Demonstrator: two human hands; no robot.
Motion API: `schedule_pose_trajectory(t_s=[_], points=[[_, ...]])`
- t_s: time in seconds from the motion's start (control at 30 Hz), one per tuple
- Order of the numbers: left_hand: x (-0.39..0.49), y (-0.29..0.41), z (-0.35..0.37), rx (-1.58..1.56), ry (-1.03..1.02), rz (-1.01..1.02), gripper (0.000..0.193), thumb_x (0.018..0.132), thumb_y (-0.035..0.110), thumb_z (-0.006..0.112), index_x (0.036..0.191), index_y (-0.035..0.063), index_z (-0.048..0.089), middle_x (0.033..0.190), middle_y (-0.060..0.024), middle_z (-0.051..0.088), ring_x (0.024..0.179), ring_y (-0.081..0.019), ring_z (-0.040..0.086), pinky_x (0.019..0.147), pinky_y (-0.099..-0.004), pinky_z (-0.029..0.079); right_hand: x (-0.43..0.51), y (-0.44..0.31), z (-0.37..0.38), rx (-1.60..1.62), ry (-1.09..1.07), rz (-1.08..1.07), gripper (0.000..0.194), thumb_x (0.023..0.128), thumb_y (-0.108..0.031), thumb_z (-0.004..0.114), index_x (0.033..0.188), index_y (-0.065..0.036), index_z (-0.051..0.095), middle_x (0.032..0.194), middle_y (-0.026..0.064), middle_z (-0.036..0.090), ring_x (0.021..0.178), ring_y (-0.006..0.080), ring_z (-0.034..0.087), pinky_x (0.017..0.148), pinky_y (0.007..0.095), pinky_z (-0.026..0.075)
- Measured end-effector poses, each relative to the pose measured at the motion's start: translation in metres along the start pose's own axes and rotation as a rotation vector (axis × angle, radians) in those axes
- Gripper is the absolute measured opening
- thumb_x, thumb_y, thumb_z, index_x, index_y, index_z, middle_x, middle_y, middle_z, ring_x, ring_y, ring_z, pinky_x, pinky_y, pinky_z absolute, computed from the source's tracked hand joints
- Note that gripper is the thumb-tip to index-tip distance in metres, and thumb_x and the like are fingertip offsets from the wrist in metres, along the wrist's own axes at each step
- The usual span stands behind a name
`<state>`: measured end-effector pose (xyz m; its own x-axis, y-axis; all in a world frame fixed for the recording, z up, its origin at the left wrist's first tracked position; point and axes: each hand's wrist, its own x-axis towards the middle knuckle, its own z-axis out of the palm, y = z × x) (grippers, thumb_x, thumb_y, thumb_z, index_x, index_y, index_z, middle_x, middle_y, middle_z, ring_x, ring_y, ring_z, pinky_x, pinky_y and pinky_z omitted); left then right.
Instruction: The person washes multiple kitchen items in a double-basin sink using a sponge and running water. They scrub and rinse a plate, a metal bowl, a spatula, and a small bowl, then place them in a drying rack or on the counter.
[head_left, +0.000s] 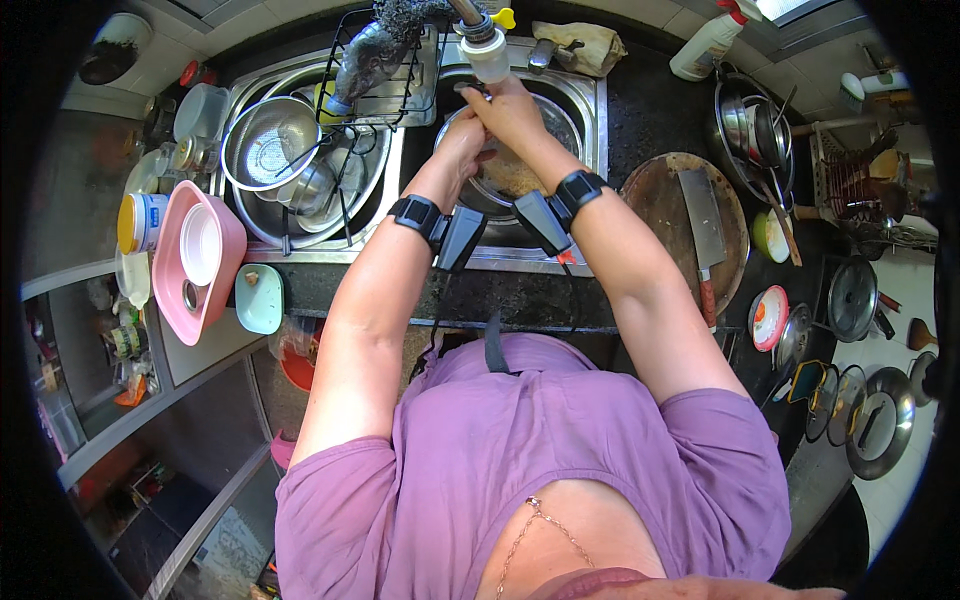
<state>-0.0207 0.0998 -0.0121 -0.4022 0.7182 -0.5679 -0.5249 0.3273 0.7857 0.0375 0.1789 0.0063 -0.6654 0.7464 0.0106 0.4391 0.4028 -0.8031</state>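
Note:
Both hands are together over the right sink basin, just under the faucet's white nozzle (487, 58). My left hand (463, 142) is low and to the left, its fingers partly curled near the other palm. My right hand (510, 112) reaches across above it, thumb out to the left, near a small dark thing (463, 88) that I cannot make out. Whether either hand grips it is hidden by the fingers. Beneath them a round metal basin (517, 176) with brownish contents sits in the sink. A black device is strapped to each wrist.
A metal strainer (270, 142) and bowls fill the left sink under a black wire rack (375, 82). A cleaver (703, 217) lies on a round wooden chopping board (652, 202) at right. A pink tub (232, 262) stands at left beside a mint dish (259, 300).

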Motion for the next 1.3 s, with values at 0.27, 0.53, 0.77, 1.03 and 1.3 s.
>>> schedule_pose_trajectory(t_s=[0.27,0.53,0.77,1.03,1.3], points=[[0.025,-0.007,-0.004,0.375,0.116,0.529,0.028,0.081,0.02,0.059,0.106,0.007,0.057,0.1,-0.0129,0.064,0.088,-0.0289,0.062,0.073,-0.0356,0.048,-0.018,0.004,-0.026,-0.034,-0.018,-0.332,0.049,0.083,-0.034,0.058,0.119,-0.002,0.054,0.113,0.0205,0.057,0.099,0.0313,0.059,0.087,0.035,0.045],[0.034,-0.01,0.055,0.644,0.079,0.789,0.028,0.075,0.017,0.068,0.098,0.0018,0.061,0.091,-0.0125,0.066,0.082,-0.0206,0.064,0.074,-0.031,0.049,-0.061,0.056,-0.078,0.338,0.144,-0.138,0.048,0.088,-0.017,0.057,0.132,-0.002,0.042,0.107,0.0106,0.061,0.094,0.0131,0.057,0.084,0.0257,0.044],[0.033,-0.011,0.013,0.233,0.353,0.565,0.022,0.078,0.007,0.062,0.099,0.002,0.058,0.091,-0.008,0.065,0.081,-0.014,0.061,0.073,-0.0263,0.047,-0.08,0.076,-0.078,0.335,0.015,0.079,0.035,0.088,-0.019,0.057,0.118,-0.001,0.056,0.106,0.0059,0.062,0.093,0.0101,0.056,0.083,0.0238,0.044],[0.016,-0.003,0.024,0.203,0.155,0.592,0.027,0.08,0.003,0.057,0.106,0.0018,0.06,0.088,-0.0043,0.064,0.076,-0.0103,0.058,0.069,-0.0233,0.045,-0.058,0.052,-0.041,0.53,-0.136,0.204,0.049,0.091,-0.024,0.053,0.135,-0.007,0.038,0.101,0.0081,0.061,0.088,0.0125,0.058,0.07,0.025,0.046],[-0.008,-0.014,0.002,0.585,0.255,0.715,0.054,0.078,0.006,0.051,0.131,0.0011,0.041,0.111,-0.0207,0.06,0.099,-0.0273,0.061,0.085,-0.0323,0.046,-0.014,0.02,-0.022,0.711,-0.39,0.349,0.038,0.094,-0.032,0.038,0.128,-0.016,0.044,0.094,0.0069,0.061,0.075,0.0129,0.059,0.062,0.0263,0.046]])
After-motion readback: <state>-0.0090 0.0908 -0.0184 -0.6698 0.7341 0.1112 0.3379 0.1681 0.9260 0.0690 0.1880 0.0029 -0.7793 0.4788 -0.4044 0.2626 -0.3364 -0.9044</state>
